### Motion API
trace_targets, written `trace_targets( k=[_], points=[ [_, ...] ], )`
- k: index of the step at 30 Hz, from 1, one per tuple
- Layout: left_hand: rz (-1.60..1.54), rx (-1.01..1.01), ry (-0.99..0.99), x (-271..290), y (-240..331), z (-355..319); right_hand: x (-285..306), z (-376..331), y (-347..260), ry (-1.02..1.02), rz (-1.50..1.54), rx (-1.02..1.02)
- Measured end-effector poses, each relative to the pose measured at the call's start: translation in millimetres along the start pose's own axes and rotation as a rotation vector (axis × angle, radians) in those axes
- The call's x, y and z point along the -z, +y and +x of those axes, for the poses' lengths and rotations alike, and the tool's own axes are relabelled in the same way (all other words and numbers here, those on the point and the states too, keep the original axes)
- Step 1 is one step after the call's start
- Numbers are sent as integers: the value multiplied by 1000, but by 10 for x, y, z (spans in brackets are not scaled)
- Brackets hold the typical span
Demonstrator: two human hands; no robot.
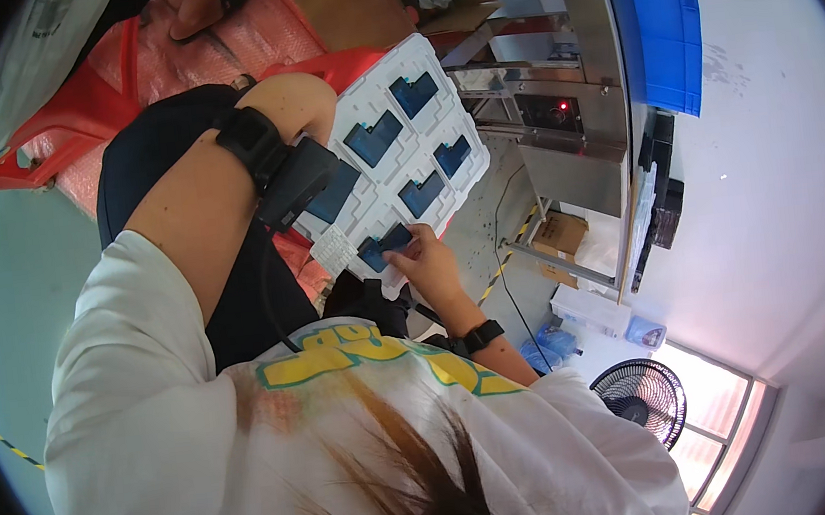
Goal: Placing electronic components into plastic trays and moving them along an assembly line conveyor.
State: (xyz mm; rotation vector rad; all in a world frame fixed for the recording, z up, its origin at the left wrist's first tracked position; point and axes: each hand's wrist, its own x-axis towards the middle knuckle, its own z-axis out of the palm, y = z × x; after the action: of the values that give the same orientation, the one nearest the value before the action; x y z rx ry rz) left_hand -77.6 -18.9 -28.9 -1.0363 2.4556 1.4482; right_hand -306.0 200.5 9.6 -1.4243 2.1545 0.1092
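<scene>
A white moulded tray lies tilted in front of me, with several flat, dark blue L-shaped pieces in its recesses. At its near edge my right hand pinches a dark, flat piece between thumb and fingers, over one recess. A similar larger piece shows partly behind the black device strapped to my left wrist. Beyond that strap, at the tray's far left edge, is what shows of my left hand. Its fingers are hidden. A small white textured block lies at the tray's left edge.
Red plastic furniture with pink bubble wrap stands at the upper left, near another person's foot. On the right are a metal frame machine with a red light, a blue crate, a cardboard box and a black fan.
</scene>
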Motion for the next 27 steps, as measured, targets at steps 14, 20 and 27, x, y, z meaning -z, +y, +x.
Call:
trace_targets(
  k=[14,20,27],
  points=[
    [-143,36,79,-66,63,53,-182,82,672,355,272,-430],
    [30,-143,90,39,17,-37,169,61,624,-163,878,-788],
    [65,-207,-130,46,-49,279,-229,-80,985,-389,1212,-633]
  ],
)
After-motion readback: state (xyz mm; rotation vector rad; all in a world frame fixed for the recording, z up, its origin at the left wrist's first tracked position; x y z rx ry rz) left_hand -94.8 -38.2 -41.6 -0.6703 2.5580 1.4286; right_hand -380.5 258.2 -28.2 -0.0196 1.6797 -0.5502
